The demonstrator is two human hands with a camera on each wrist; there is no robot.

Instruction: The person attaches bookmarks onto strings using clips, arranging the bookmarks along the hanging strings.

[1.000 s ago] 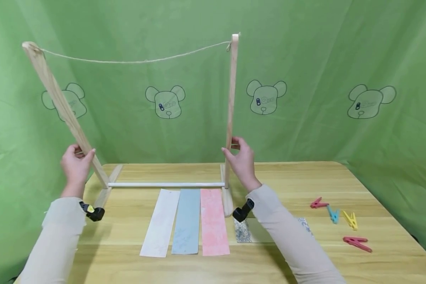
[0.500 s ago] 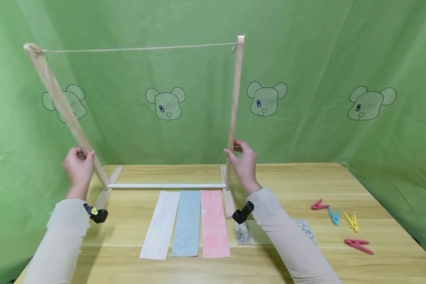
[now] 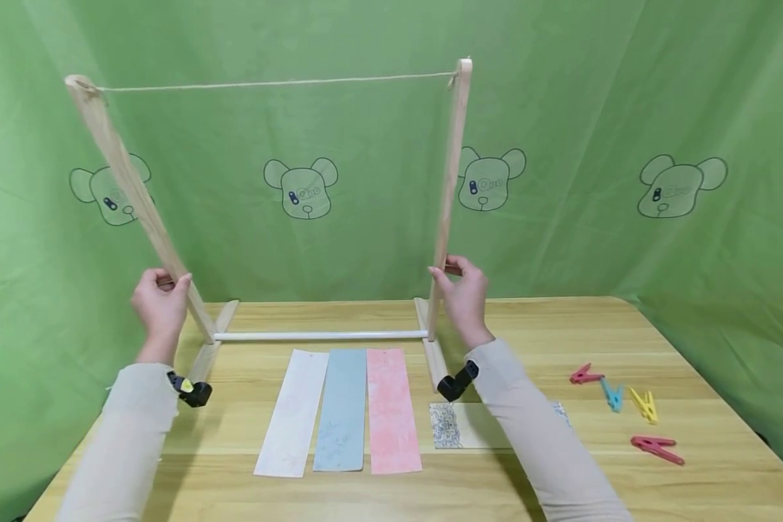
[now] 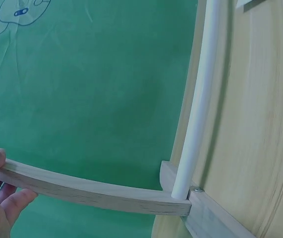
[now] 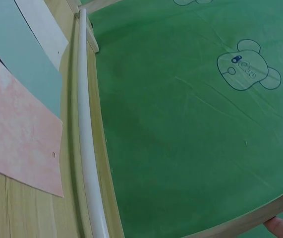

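Note:
A wooden frame stands at the back of the table, with two posts, a white crossbar (image 3: 320, 336) low down and a string (image 3: 274, 83) stretched nearly straight between the tops. My left hand (image 3: 162, 301) grips the left post (image 3: 127, 177) in its lower part; the left wrist view shows thumb and fingers on either side of that post (image 4: 91, 192). On the right post (image 3: 453, 167) my right hand (image 3: 465, 293) holds at about the same height. In the right wrist view only some fingertips show at the edge, against the post (image 5: 253, 218).
White (image 3: 290, 413), blue (image 3: 342, 409) and pink (image 3: 394, 409) paper strips lie before the crossbar. A patterned strip (image 3: 446, 426) lies partly under the right forearm. Red (image 3: 585, 374), blue (image 3: 612, 395), yellow (image 3: 644, 404) and another red clothespin (image 3: 657, 449) lie at right.
The string sagged a second ago and is now nearly straight, as the right post's top moved right. Since then the whole frame has shifted right with both hands on it.

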